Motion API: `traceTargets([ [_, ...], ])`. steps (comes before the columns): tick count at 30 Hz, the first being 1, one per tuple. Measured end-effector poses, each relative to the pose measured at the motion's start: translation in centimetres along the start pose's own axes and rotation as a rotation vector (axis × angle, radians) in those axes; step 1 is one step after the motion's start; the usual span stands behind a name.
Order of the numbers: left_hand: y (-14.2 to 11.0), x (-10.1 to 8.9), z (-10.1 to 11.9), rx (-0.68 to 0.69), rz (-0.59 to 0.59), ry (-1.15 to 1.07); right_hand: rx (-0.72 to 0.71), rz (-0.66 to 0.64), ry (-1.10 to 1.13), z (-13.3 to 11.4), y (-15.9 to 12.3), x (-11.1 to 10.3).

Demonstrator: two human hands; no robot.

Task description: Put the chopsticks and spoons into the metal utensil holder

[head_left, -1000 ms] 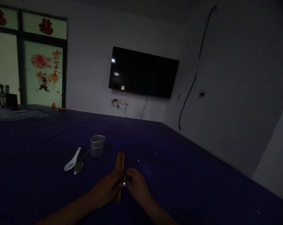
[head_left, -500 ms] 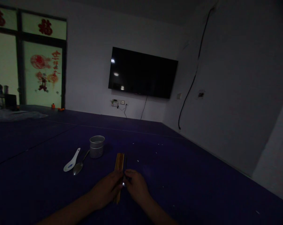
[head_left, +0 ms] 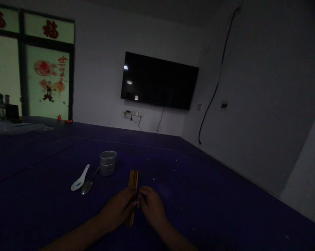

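A bundle of wooden chopsticks point(head_left: 132, 177) lies lengthwise on the purple surface before me. My left hand point(head_left: 119, 207) is closed over the middle of the bundle, thumb and fingers along its sides. Against the bundle's right edge runs a thin dark stick point(head_left: 140, 179) with a pale, shiny lower part; whether it is one or more I cannot tell. My right hand point(head_left: 152, 205) pinches at it, fingertips close to those of the left. To the left stand a grey metal cup point(head_left: 107, 165), a white soup spoon point(head_left: 79, 181) with a blue mark, and a metal spoon point(head_left: 87, 187).
The purple tabletop point(head_left: 212, 202) carries a few small white specks. Clear plastic sheeting point(head_left: 21, 128) and small orange items point(head_left: 59, 118) lie at the far left. A television point(head_left: 159, 82) hangs on the wall; a black cable point(head_left: 212, 96) dangles at right.
The bright glint between my hands has dimmed and the right fingers have shifted slightly upward. The chopsticks, cup and spoons stay where they were.
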State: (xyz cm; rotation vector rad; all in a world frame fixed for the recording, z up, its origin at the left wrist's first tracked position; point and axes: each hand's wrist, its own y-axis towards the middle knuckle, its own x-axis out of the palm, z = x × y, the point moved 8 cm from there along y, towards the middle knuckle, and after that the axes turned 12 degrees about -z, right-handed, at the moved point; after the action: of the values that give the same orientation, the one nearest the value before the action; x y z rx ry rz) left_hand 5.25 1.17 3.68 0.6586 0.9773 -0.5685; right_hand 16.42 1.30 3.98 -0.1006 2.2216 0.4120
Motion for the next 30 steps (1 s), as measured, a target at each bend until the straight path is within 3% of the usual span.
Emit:
traceTargets([
  [4, 0.1, -2.9, -0.5, -0.212, 0.05, 0.243, -0.039, 0.059, -0.033, -0.7, -0.2, -0.9],
  [9, -1.7, -8.3, -5.3, -0.69, 0.044, 0.494, -0.066, 0.08, -0.02, -1.1, -0.3, -1.2],
  [14, -4.7, -12.5, -9.2, -0.91, 0.217, 0.632, -0.056, 0.066, 0.0, -0.9, -0.2, -1.0],
  [17, -5.9, -12.9, -11.1, -0.996, 0.228, 0.627, -0.052, 0.053, 0.002, -0.8, -0.2, -1.0],
  [21, -6.5, -12.2, -13.0, -1.068, 0.135, 0.544, -0.05, 0.066, -0.005, -0.8, -0.2, -1.1],
  [30, -6.6, -12.0, -14.0, -1.053, 0.078, 0.492, -0.061, 0.08, -0.011, -0.8, -0.3, -1.1],
])
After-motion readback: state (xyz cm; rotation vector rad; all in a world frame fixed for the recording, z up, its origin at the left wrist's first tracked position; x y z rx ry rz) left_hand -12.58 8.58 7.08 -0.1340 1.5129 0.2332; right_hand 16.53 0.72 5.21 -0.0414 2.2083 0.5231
